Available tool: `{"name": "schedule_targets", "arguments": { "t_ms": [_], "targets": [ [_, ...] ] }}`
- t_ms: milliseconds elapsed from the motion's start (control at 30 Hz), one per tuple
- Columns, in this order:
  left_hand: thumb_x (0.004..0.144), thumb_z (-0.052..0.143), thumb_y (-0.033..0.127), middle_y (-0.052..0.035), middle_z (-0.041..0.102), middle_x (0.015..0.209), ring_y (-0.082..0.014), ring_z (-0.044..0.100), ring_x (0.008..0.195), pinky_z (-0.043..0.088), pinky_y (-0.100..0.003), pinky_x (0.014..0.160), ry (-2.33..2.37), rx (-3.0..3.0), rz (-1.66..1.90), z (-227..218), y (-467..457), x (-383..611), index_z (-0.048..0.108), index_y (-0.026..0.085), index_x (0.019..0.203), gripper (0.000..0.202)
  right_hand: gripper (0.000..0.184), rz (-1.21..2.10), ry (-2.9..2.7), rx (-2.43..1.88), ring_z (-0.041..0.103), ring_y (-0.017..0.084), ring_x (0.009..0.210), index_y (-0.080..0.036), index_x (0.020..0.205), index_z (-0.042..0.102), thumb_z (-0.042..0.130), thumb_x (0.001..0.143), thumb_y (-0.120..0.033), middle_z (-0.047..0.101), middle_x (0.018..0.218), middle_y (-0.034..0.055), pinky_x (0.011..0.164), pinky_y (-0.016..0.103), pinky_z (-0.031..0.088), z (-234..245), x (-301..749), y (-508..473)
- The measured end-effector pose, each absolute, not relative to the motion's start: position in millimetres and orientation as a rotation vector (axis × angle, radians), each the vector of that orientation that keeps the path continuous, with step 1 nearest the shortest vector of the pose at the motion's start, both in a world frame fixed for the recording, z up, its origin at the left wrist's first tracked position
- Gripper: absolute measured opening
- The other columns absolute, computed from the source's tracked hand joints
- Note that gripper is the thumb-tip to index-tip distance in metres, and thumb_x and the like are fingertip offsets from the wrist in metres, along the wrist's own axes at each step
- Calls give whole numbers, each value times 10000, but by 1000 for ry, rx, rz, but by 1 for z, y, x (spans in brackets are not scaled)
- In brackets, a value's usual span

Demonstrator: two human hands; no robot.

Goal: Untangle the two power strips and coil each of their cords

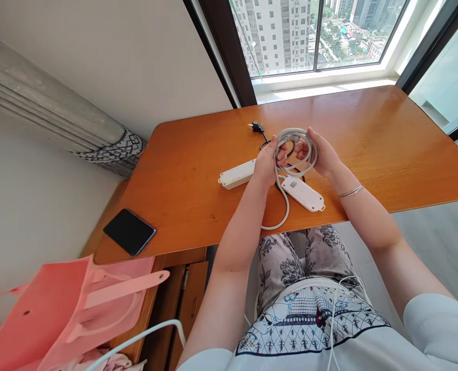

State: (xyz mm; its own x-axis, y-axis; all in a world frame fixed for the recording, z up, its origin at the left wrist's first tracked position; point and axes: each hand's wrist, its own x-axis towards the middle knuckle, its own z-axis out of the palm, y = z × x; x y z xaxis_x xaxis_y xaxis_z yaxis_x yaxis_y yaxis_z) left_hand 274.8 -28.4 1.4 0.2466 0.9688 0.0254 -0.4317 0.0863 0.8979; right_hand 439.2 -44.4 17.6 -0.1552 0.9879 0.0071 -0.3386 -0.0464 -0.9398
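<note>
A white power cord (284, 202) is wound into loops above the table, between my two hands. My left hand (266, 164) is closed around the left side of the coil. On the opposite side, my right hand (322, 152) grips the loops between thumb and curled fingers. One length of cord drops from the coil toward the table's front edge. Below the coil lies a white power strip (304, 194), face down or on its side; I cannot tell which. Another white power strip (236, 174) rests to the left, partly hidden by my left hand. A black plug (257, 127) with a black cord lies behind them.
All this is on a brown wooden table (182, 170). A black phone (130, 232) lies near its left front corner. A pink bag (59, 309) hangs or stands beside that corner, near an open wooden cabinet (188, 304). A window (317, 41) is behind the table.
</note>
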Motion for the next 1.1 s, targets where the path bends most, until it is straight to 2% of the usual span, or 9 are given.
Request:
{"name": "schedule_targets", "arguments": {
  "t_ms": [133,233,333,467,567,700,900,1000,1100],
  "targets": [
    [947,525,690,39,391,540,-122,530,488,488,-279,504,739,931,1310,3,-28,275,578,211,797,505,668,1639,-1069,-857,654,177,646,-202,852,667,460,893,-835,526,544,-22,720,379,596,18,435,-48],
    [953,505,698,31,408,550,-133,557,512,504,-283,514,734,944,1327,4,-30,276,584,209,804,517,739,1605,-1069,-869,572,164,583,-214,742,597,344,892,-891,340,466,-55,728,396,582,17,429,-50],
    [961,484,701,14,460,582,-157,619,571,521,-294,538,706,955,1281,5,-32,277,606,205,824,530,716,1475,-1004,-899,491,144,554,-242,703,497,303,889,-905,257,472,-67,736,400,566,14,425,-50],
    [959,543,655,-1,535,625,-178,684,647,553,-296,582,681,966,1160,11,-38,278,646,201,867,474,671,1422,-912,-872,430,126,524,-259,696,423,322,899,-890,221,510,-74,725,389,555,12,427,-47],
    [932,683,501,30,527,612,-153,691,657,582,-276,652,664,978,1119,18,-45,279,672,205,958,297,646,1398,-855,-857,402,123,499,-266,702,406,371,894,-881,197,518,-83,714,390,559,14,433,-44],
    [862,792,337,74,478,577,-88,609,543,553,-218,607,690,969,1148,21,-46,279,654,204,931,204,610,1413,-836,-885,403,121,497,-263,717,437,404,926,-835,217,498,-87,726,388,565,17,438,-42],
    [881,760,325,76,522,578,-49,495,443,515,-203,541,721,927,1258,15,-38,276,651,206,888,161,561,1479,-882,-828,491,148,517,-259,723,492,515,910,-788,252,504,-79,675,395,585,14,437,-42],
    [856,773,356,14,685,736,-94,655,599,558,-236,653,688,962,1219,12,-36,274,686,210,957,198,569,1387,-854,-805,458,139,465,-267,706,468,526,892,-802,255,494,-85,594,380,577,12,439,-40],
    [816,789,446,-77,775,957,-216,758,942,585,-316,817,623,1070,1050,10,-38,272,720,209,1037,331,588,1303,-728,-785,365,116,396,-272,690,432,474,901,-820,237,471,-98,504,335,540,12,446,-36]
  ]
}}
